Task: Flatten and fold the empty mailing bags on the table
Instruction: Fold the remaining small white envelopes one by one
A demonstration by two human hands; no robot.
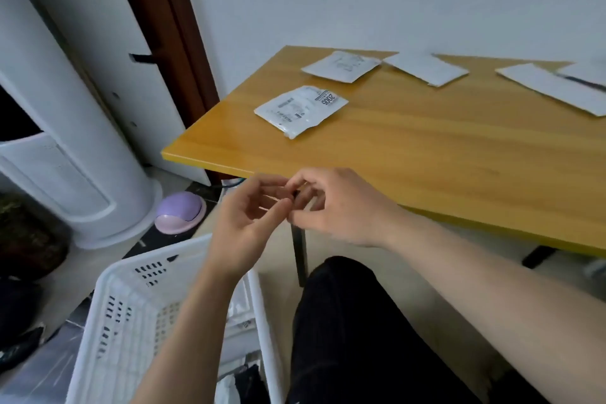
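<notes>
Several white mailing bags lie on the yellow wooden table [426,147]. A crumpled bag with a printed label [301,110] is nearest, toward the left corner. Behind it are a flat bag with faint print [341,65] and a plain white bag [426,68]. Two more white bags [551,85] overlap at the right edge of view. My left hand [249,216] and my right hand [331,207] meet fingertip to fingertip in front of the table's near edge, off the bags. My left fingers are loosely curled, palm showing. Whether my right fingers pinch something small is unclear.
A white perforated plastic basket [131,321] stands on the floor at my lower left, with dark and white items inside. A tall white cylindrical appliance [65,141] and a purple oval object [180,211] sit left of the table. A black table leg [298,256] stands by my knee.
</notes>
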